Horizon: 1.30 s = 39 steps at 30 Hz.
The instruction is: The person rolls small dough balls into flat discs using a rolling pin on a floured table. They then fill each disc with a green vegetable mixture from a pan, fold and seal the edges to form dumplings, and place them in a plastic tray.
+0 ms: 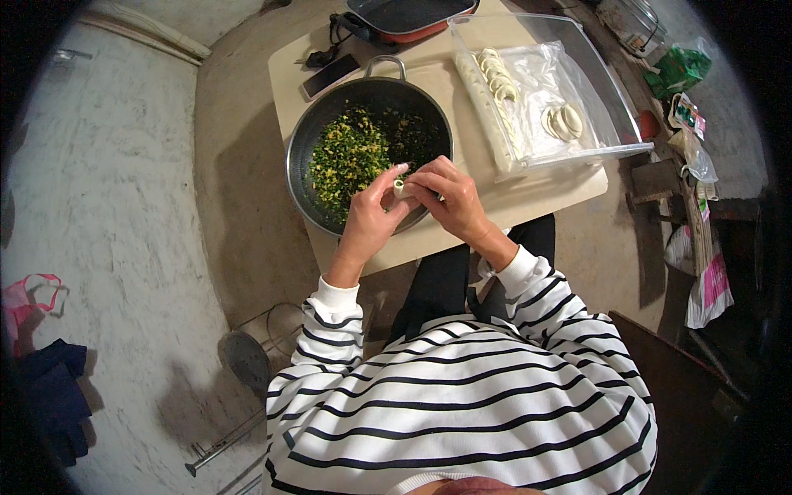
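Observation:
Over the right side of a deep steel pan (299, 201), my left hand (371, 213) and my right hand (450, 192) together pinch a small piece of white dough wrapper (402, 189). A bit of green shows at the wrapper's open end. Chopped green filling with yellow bits (349, 154) is heaped in the left part of the pan. To the right stands a clear plastic drawer-like bin (544, 162), lined with plastic film. Inside it lie a row of folded dumplings (498, 74) and a small pile of round dough wrappers (563, 122).
A phone (331, 77) lies behind the pan on the cream tabletop (396, 255). A red-rimmed electric griddle pan (411, 18) sits at the far edge with its cord. At right are a wooden stool (656, 185) and a green plastic bag (680, 69). A pale wall (130, 185) rises at left.

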Available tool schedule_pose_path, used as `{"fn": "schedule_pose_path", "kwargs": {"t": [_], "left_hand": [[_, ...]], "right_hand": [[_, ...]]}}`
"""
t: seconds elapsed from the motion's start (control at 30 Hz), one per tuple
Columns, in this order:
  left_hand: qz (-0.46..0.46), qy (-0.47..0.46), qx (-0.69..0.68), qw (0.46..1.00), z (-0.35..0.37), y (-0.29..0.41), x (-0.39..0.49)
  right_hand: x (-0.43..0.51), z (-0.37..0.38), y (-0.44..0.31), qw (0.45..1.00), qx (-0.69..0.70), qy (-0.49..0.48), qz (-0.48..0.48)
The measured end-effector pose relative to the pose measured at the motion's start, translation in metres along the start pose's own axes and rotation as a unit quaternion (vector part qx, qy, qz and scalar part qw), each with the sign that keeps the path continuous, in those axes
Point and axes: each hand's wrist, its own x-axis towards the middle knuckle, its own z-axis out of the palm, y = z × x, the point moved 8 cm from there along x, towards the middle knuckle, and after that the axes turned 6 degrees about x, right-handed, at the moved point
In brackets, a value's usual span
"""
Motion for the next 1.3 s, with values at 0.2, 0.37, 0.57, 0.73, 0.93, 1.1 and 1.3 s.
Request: {"fn": "schedule_pose_path", "kwargs": {"t": [0.2, 0.37, 0.57, 0.73, 0.93, 1.1, 1.3], "left_hand": [[-0.032, -0.025, -0.083, 0.996, 0.004, -0.014, -0.004], [-0.012, -0.03, -0.068, 0.997, 0.004, -0.013, -0.005], [-0.037, -0.052, -0.103, 0.993, 0.005, -0.013, -0.005], [-0.028, -0.058, -0.086, 0.994, 0.001, -0.015, -0.008], [-0.076, -0.128, -0.018, 0.989, 0.004, -0.034, -0.008], [-0.078, -0.127, -0.046, 0.988, 0.004, -0.036, -0.011], [-0.076, -0.136, -0.029, 0.987, 0.004, -0.037, -0.012]], "right_hand": [[0.001, 0.001, 0.004, 0.999, 0.017, 0.0, 0.034], [0.003, 0.005, 0.009, 0.998, 0.031, -0.031, 0.053], [0.006, 0.005, 0.008, 0.999, 0.006, -0.015, 0.048], [0.009, 0.009, 0.014, 0.993, 0.059, -0.057, 0.085], [0.016, 0.015, 0.009, 0.996, 0.019, -0.083, 0.03], [0.013, 0.02, 0.017, 0.989, 0.041, -0.112, 0.085], [0.021, 0.023, 0.007, 0.989, 0.017, -0.149, 0.017]]}}
